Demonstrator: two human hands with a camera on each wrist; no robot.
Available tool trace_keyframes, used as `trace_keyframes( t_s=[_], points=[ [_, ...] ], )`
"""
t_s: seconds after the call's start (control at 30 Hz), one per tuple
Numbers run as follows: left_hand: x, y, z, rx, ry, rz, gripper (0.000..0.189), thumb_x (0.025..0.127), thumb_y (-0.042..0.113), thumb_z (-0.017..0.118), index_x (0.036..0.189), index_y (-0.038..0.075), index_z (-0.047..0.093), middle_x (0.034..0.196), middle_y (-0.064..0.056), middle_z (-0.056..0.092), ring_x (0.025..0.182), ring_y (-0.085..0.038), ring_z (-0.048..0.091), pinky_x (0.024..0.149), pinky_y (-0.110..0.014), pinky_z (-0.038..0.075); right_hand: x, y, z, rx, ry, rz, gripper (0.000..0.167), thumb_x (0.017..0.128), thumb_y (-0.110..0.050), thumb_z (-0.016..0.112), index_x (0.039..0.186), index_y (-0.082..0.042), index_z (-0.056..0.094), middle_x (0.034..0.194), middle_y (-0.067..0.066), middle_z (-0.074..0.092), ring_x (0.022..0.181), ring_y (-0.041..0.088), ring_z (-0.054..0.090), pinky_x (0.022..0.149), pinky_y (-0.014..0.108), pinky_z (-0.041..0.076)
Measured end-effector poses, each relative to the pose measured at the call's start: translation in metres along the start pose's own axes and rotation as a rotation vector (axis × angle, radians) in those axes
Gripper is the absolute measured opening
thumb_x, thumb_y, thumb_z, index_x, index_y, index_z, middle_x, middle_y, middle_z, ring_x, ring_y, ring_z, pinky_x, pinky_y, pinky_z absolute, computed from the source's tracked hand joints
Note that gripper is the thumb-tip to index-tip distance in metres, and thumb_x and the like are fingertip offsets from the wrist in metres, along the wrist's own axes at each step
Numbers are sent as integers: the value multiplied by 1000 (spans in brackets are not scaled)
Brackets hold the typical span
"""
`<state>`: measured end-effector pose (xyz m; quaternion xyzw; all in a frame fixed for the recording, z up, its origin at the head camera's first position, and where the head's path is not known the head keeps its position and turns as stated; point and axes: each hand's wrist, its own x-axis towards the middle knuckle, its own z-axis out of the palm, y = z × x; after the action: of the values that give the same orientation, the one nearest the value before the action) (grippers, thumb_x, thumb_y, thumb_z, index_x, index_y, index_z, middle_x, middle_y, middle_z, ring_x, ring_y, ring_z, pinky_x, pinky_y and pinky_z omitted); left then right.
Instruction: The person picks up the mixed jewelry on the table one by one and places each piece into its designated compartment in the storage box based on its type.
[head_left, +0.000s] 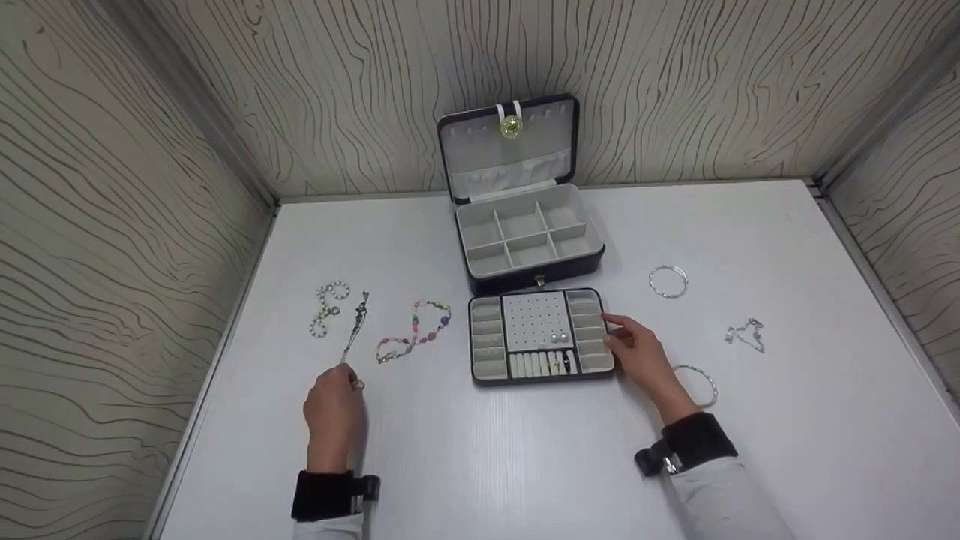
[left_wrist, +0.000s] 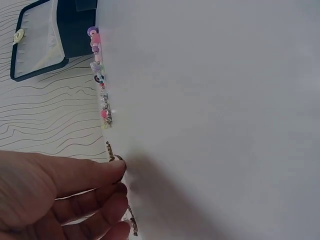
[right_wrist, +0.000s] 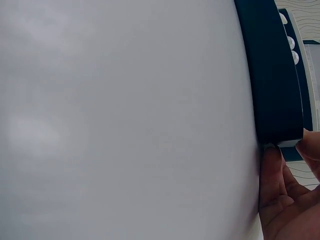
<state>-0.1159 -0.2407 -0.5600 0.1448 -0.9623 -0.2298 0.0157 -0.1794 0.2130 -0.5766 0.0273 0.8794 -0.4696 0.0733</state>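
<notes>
The left hand (head_left: 334,403) pinches a chain (head_left: 361,310). The right hand (head_left: 643,361) grips a tray (head_left: 531,321) by its right edge, tabletop (head_left: 510,450) bordering its near side.

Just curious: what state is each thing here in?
Jewelry box: open, lid raised, compartments empty.
Tray: out of box, partly filled.
Pearl studs: set in tray.
Dark silver bracelet: pinched by left hand.
Right hand: gripping tray edge.
Colourful bracelet: lying loose.
Pearl bracelet: lying loose.
Silver chain: lying loose.
Bangles: lying flat.

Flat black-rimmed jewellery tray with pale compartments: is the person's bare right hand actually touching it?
Touching. The right-wrist view shows the right hand's thumb and a finger against the end of the tray.
</notes>
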Motion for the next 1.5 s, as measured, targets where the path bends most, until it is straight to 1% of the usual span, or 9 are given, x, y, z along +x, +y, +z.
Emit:
trace_keyframes(
  t_s=[0.23, 0.4, 0.57, 0.73, 1.0, 1.13, 1.23, 1.4, 1.5],
  points=[
    [-2, 1, 1, -2, 16, 24, 2, 84, -2, 70, 82, -1, 71, 79, -14, 69, 66, -29, 65, 53, -44, 49, 0, 0, 1, 0, 11, -14, 41, 99, -9, 56, 140, -5, 53, 112, 19, 61, 101, 30, 60, 82, 38, 46],
    [-5, 6, 0, -31, 32, 33, 6, 84, -3, 68, 87, -2, 74, 86, -18, 70, 73, -34, 67, 58, -48, 52, 0, 1, 2, 0, 23, -33, 41, 98, -8, 57, 138, -4, 54, 111, 20, 62, 100, 32, 60, 83, 39, 46],
    [-6, 15, 0, -98, 34, 35, 11, 86, -4, 66, 92, -4, 75, 90, -19, 70, 82, -34, 68, 66, -47, 53, -1, 1, 1, -8, 23, -21, 41, 98, -9, 57, 139, -5, 54, 112, 20, 62, 101, 32, 61, 82, 38, 47],
    [-6, 31, 1, -140, 31, 73, 10, 85, -4, 68, 90, -1, 76, 85, -11, 67, 82, -27, 65, 69, -42, 53, -1, 0, 1, -17, 9, 12, 42, 100, -12, 55, 141, -7, 51, 117, 20, 60, 105, 32, 60, 81, 37, 47],
    [-7, 64, 6, -224, 7, 211, 9, 86, -1, 68, 88, 2, 75, 81, -6, 69, 69, -15, 61, 62, -34, 51, -1, -1, 0, -7, 8, 18, 42, 100, -11, 55, 141, -6, 51, 117, 21, 60, 106, 33, 59, 83, 40, 47],
    [-10, 86, 11, -342, -72, 291, 10, 88, -3, 65, 92, -2, 74, 81, -7, 69, 64, -11, 61, 58, -28, 51, -1, 0, 0, -10, 7, 11, 42, 100, -12, 56, 141, -6, 51, 118, 21, 60, 107, 34, 59, 85, 43, 46],
    [-12, 102, 19, -403, -113, 354, 11, 87, -6, 65, 94, -5, 73, 82, -7, 70, 64, -10, 63, 59, -25, 52, -1, 0, 1, -9, 11, -2, 42, 99, -11, 56, 140, -6, 52, 117, 21, 60, 106, 34, 59, 86, 43, 46],
    [-14, 121, 34, -392, -72, 480, 11, 85, -7, 68, 92, -2, 75, 82, -6, 70, 74, -15, 65, 66, -29, 53, -1, 0, 1, -2, 20, -19, 41, 98, -9, 57, 139, -5, 53, 114, 21, 61, 104, 34, 60, 85, 41, 46],
    [-16, 131, 39, -394, -89, 492, 11, 85, -4, 71, 94, 0, 75, 86, -6, 70, 81, -17, 65, 71, -30, 54, -1, 1, 1, -1, 23, -14, 41, 98, -10, 57, 139, -6, 54, 113, 20, 62, 102, 32, 61, 82, 39, 47]
  ],
)
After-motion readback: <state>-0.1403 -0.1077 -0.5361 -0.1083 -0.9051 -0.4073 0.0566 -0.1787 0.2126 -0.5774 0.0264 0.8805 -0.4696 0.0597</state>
